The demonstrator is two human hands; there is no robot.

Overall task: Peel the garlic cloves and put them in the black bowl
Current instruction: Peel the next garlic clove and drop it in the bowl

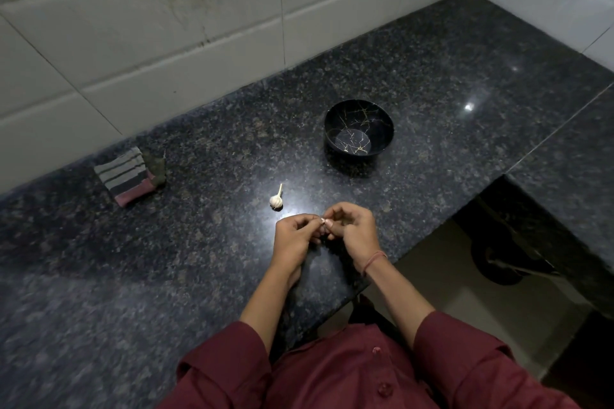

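Nearer than the black bowl (352, 116), fingers (306, 218) of the left hand (295, 237) and right hand (355, 230) cover almost all of a small pale piece (324, 220); clove or skin, I cannot tell.

Quick headcount of what's on the desk (432, 83): one black bowl (382, 123), one whole garlic bulb (276, 201) with its stalk on, and one folded striped cloth (124, 176). Two hands over it, the left hand (295, 237) and the right hand (357, 229), sharing one small pale bit pinched between the fingers. Looks like a single garlic clove (324, 220), but it's too tiny to swear to. One reddish thread band (375, 260) on the right wrist, and two buttons (376, 350) showing on the one maroon shirt (332, 375).
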